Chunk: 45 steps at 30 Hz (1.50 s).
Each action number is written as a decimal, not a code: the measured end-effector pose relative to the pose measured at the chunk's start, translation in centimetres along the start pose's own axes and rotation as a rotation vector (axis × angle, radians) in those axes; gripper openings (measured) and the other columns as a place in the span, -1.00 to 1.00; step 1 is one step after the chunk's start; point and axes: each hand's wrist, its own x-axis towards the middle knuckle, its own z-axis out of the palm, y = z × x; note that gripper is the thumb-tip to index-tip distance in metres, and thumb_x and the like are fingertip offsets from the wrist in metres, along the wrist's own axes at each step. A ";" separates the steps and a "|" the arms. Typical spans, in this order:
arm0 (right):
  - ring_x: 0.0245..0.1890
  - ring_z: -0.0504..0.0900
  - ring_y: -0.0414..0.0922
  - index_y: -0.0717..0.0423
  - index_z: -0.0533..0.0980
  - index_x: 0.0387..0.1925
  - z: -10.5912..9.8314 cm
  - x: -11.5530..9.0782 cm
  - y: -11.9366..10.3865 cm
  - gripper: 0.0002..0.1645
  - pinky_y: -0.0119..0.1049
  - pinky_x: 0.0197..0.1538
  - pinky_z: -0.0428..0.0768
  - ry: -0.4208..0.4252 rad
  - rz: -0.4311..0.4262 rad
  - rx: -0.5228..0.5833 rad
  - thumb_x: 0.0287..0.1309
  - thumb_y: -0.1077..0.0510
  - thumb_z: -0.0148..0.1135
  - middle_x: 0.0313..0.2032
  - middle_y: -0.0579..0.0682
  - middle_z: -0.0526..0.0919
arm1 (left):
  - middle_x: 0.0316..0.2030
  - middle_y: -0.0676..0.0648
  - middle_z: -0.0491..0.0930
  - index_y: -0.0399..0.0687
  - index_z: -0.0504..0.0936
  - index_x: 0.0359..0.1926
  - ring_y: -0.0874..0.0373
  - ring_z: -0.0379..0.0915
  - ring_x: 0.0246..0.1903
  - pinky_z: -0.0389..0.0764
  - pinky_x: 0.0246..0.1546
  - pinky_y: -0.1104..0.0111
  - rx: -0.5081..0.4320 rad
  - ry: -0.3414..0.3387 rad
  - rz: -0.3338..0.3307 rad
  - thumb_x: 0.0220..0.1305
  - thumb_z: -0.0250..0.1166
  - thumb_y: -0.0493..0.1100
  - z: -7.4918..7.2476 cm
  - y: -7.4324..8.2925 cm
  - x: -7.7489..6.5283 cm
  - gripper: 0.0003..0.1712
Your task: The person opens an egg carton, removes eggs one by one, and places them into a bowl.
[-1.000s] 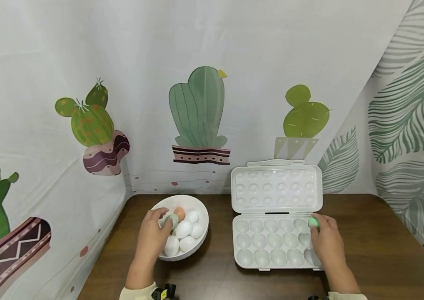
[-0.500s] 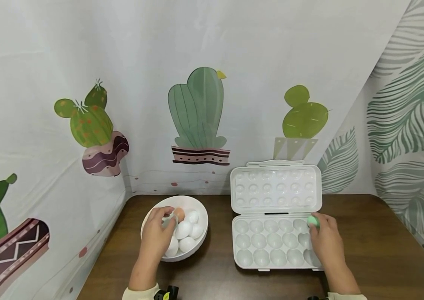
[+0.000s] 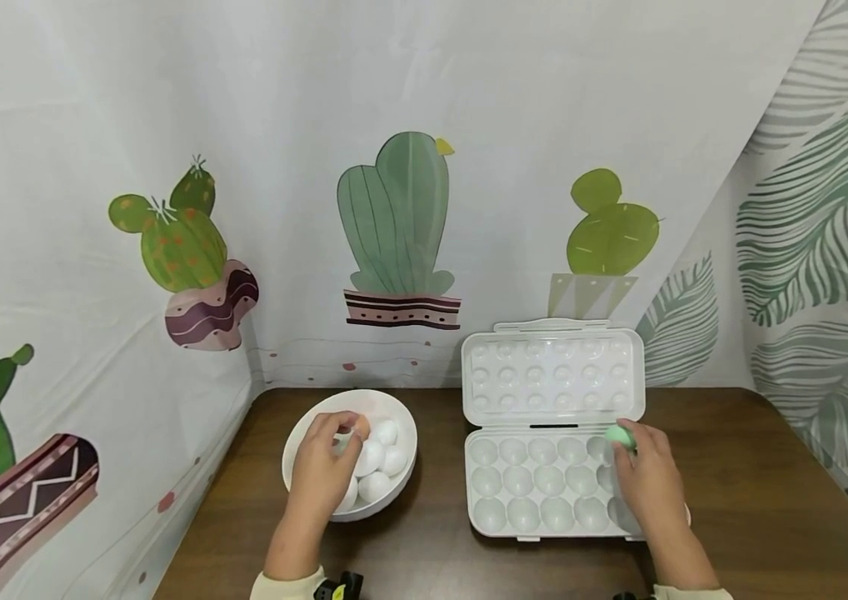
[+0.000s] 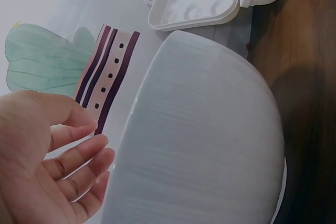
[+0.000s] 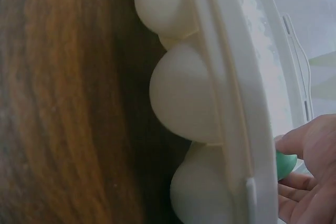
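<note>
My left hand (image 3: 325, 454) reaches over a white bowl (image 3: 409, 467) of eggs, its half-bent fingers right at an orange egg (image 3: 362, 427). In the left wrist view the bowl wall (image 4: 199, 129) fills the middle, and nothing shows between the thumb and fingers. My right hand (image 3: 649, 471) pinches a green egg (image 3: 619, 436) between thumb and fingers, close over the back right cups of the white egg carton (image 3: 531, 537). In the right wrist view the green egg (image 5: 286, 164) shows beyond the carton's rim. The carton stands with its lid (image 3: 551, 417) raised at the back.
White eggs (image 3: 375, 486) lie beside the orange one in the bowl. Bowl and carton stand apart on a brown wooden table (image 3: 439, 500). Behind the table hangs a cloth (image 3: 281, 167) printed with cacti and leaves.
My left hand has moved right and farther back over the bowl, its fingertips now at the orange egg. My right hand has shifted slightly left and back with the green egg.
</note>
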 end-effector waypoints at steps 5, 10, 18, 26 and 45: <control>0.10 0.54 0.45 0.17 0.44 0.30 0.0 -0.1 -0.3 -0.52 0.34 0.05 0.51 0.009 -0.022 0.020 0.39 0.21 0.15 0.25 0.41 0.39 | -0.12 -0.03 0.61 -0.08 0.69 -0.07 0.12 0.57 -0.07 0.60 0.00 0.16 -0.005 0.017 0.016 0.28 0.32 -0.25 0.3 0.2 -0.1 -0.80; 0.08 0.56 0.43 0.19 0.44 0.28 0.0 -0.2 -0.7 -0.52 0.32 0.06 0.53 0.019 -0.043 0.037 0.38 0.22 0.15 0.22 0.41 0.41 | -0.16 -0.02 0.63 -0.10 0.70 -0.08 0.16 0.58 -0.11 0.62 -0.05 0.18 -0.012 0.031 0.047 0.30 0.32 -0.22 0.6 0.4 -0.2 -0.81; 0.12 0.53 0.43 0.19 0.45 0.28 -0.1 -0.3 -1.3 -0.52 0.34 0.11 0.48 0.031 -0.062 0.052 0.36 0.23 0.18 0.20 0.40 0.43 | -0.23 0.05 0.63 -0.10 0.71 -0.09 0.20 0.59 -0.17 0.64 -0.10 0.22 -0.014 0.038 0.064 0.27 0.33 -0.26 0.9 0.6 -0.5 -0.81; 0.04 0.62 0.33 0.21 0.46 0.26 0.1 -0.3 -1.5 -0.53 0.23 0.09 0.57 0.052 -0.111 0.084 0.35 0.24 0.22 0.15 0.38 0.47 | -0.28 0.03 0.64 -0.10 0.70 -0.11 0.17 0.59 -0.23 0.67 -0.15 0.15 -0.041 0.049 0.131 0.21 0.35 -0.32 1.2 1.0 -0.4 -0.79; -0.06 0.67 0.15 0.23 0.51 0.21 0.4 -0.4 -2.6 -0.56 -0.84 -0.06 0.40 0.041 -0.125 0.174 0.35 0.22 0.25 0.02 0.29 0.54 | -0.27 0.02 0.64 -0.07 0.69 -0.09 0.23 0.58 -0.24 0.66 -0.17 0.24 -0.067 0.020 0.142 0.26 0.32 -0.30 1.5 1.6 -0.6 -0.80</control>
